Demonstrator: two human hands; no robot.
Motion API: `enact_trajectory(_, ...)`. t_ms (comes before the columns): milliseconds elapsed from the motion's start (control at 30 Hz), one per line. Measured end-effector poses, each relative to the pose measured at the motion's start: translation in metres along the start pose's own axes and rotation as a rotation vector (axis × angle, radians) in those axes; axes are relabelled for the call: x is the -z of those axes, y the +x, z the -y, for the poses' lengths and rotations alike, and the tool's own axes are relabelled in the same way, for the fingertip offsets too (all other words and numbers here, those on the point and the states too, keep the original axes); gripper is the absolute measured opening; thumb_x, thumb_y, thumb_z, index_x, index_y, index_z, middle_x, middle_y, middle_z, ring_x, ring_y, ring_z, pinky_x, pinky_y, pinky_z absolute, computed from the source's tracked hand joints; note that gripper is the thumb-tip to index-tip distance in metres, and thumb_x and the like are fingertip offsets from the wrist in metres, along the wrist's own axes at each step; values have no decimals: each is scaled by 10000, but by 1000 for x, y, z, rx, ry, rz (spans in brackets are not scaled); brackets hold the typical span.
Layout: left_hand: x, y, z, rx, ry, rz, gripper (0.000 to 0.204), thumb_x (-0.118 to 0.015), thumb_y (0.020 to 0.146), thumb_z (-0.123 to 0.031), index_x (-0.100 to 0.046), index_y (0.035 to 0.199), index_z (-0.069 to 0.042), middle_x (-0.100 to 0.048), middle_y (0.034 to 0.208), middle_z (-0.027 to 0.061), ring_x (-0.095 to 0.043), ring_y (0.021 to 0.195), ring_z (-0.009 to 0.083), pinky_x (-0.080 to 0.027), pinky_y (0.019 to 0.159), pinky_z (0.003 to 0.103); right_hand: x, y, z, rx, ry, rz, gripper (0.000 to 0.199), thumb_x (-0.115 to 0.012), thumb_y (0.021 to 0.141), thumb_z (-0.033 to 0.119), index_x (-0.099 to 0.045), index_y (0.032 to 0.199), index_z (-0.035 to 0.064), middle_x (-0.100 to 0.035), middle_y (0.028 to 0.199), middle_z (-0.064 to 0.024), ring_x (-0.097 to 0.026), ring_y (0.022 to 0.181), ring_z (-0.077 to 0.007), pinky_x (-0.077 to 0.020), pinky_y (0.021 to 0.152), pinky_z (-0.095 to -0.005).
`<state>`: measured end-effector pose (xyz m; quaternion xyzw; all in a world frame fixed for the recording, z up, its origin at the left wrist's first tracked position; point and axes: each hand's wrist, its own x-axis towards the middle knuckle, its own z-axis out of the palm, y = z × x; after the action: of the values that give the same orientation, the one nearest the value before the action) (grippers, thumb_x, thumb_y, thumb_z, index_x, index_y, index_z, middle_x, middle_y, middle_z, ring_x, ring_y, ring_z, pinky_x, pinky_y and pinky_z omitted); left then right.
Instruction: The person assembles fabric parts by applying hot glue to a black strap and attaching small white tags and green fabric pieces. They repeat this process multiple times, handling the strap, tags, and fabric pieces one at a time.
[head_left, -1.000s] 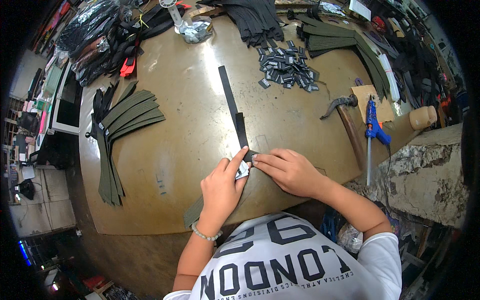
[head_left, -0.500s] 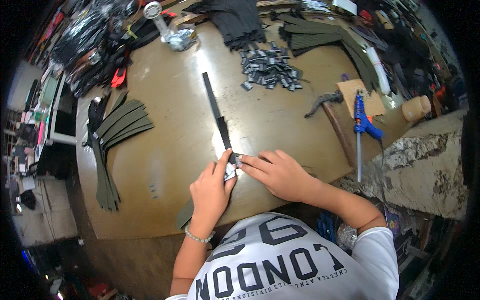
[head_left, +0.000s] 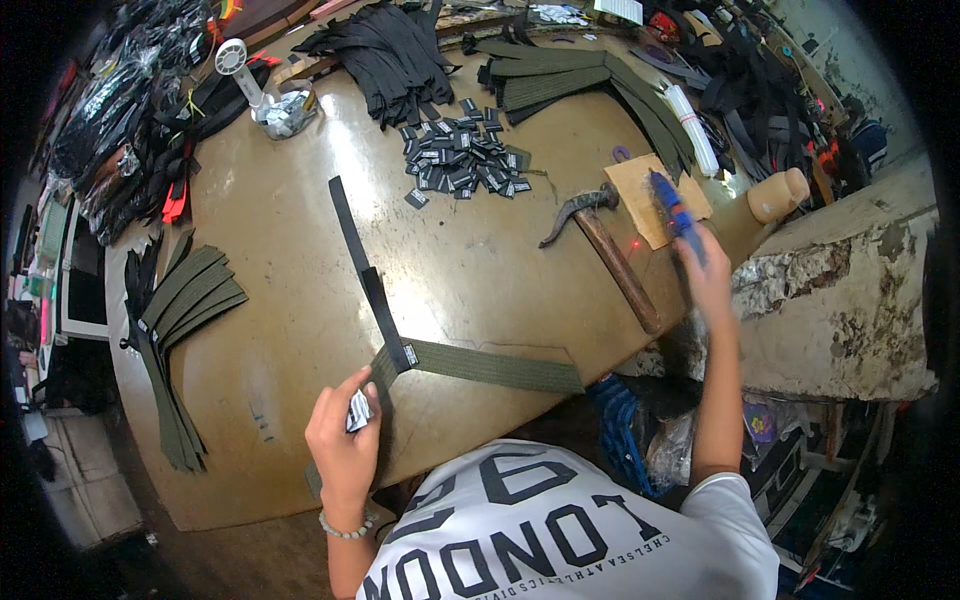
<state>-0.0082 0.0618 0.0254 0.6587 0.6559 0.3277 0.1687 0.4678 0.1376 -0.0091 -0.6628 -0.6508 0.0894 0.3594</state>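
Note:
An olive webbing strap [head_left: 495, 365] lies along the near table edge, with a black strap [head_left: 381, 312] running away from it. A small dark label [head_left: 410, 355] sits where the two meet. My left hand [head_left: 340, 430] is closed on a few small white-and-black labels [head_left: 358, 410], its index fingertip by the olive strap's left part. Off to the right, my right hand [head_left: 706, 268] is wrapped round the handle of a blue glue gun [head_left: 672, 200], which is over a tan board [head_left: 637, 205]. The gun is partly blurred.
A hammer [head_left: 620, 270] lies left of the glue gun. Beyond the straps is a pile of dark labels [head_left: 460, 155]. Olive straps lie in bundles at left [head_left: 200, 295] and far right [head_left: 560, 80], black straps [head_left: 385, 60] at the back. A small fan [head_left: 240, 72] stands far left.
My right hand has left the strap junction and moved right onto the glue gun, which has swung round. My left hand has drawn back slightly from the junction, uncovering the label and olive strap.

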Motion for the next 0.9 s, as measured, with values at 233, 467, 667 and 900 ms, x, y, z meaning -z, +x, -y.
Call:
enact_trajectory(233, -14, -11, 0, -12, -2, 11, 213, -707, 843, -66, -709, 1056, -73, -545, 714, 133, -550, 590, 272, -448, 553, 356, -9, -14, -16, -249, 247, -136, 388, -571, 1013, 275, -585, 1249, -33, -679, 1005, -78, -633, 862, -157, -493, 812, -299)
enact_trajectory(467, -16, -8, 4, -34, 68, 14, 344, -712, 833, -96, -670, 1175, -111, -566, 743, 123, -574, 618, 302, -464, 569, 377, 21, -25, 67, -408, -517, 117, 465, -603, 963, 372, -632, 1165, -46, -666, 1037, -276, -652, 938, -388, -495, 858, -440)
enact_trajectory(667, -13, -13, 10, -14, 116, 97, 419, -718, 812, -100, -642, 1224, -119, -575, 782, 104, -599, 676, 298, -481, 607, 395, -62, -23, 126, 5, -663, 139, 476, -601, 958, 338, -556, 1243, -40, -590, 1223, -254, -557, 1125, -396, -486, 854, -470)
enact_trajectory(900, -18, -14, 18, -4, -86, -66, 333, -648, 841, -29, -635, 1168, -90, -656, 857, 166, -643, 736, 341, -511, 662, 399, -63, -37, 222, -309, 83, 423, 255, -546, 988, 228, -566, 1034, -22, -622, 747, -244, -613, 638, -446, -483, 564, -444)
